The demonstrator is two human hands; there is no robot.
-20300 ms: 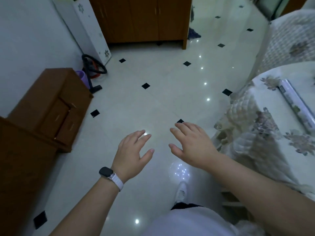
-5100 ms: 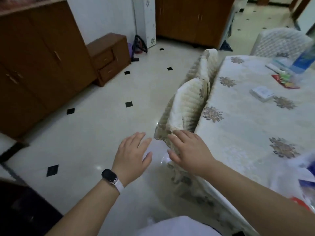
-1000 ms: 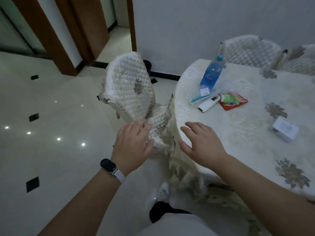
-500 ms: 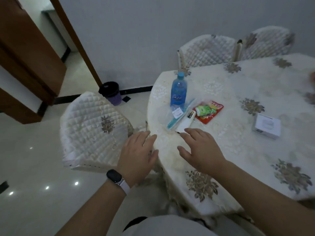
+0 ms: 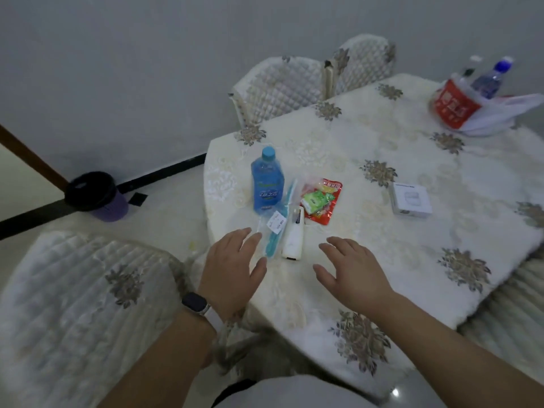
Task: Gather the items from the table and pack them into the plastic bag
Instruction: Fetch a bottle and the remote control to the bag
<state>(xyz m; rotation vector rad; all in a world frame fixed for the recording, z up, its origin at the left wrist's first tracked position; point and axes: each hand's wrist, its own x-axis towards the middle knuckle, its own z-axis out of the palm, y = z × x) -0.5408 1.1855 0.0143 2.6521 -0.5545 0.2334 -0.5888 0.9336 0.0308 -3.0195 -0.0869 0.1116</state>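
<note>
1. pale grey walls and a glossy floor are seen around a worktop (image 5: 382,231) covered with a cream floral cloth, with quilted chairs (image 5: 279,86) drawn up on the far side.
2. near the worktop's near-left edge a small cluster is laid out: a blue bottle (image 5: 266,184) standing upright, a teal toothbrush in clear wrapping (image 5: 275,231) just in front of it, a white slim device (image 5: 294,234) lying beside the toothbrush, and red and green snack packets (image 5: 321,201) touching one another to the right.
3. a white box (image 5: 410,198) is set well apart from the cluster, further right.
4. at the far right corner a white plastic bag (image 5: 494,116) is seen lying slumped; a red tub (image 5: 453,107) and a clear bottle with a blue cap (image 5: 488,81) are close against it, though whether they are inside it cannot be told.
5. the left hand (image 5: 232,272) and the right hand (image 5: 353,272) are both held flat with fingers spread and nothing gripped, just short of the cluster.
6. the task is judged to be partly done at most: the cluster and the white box are not yet gathered, and all of them are left to be carried across to the bag.
</note>
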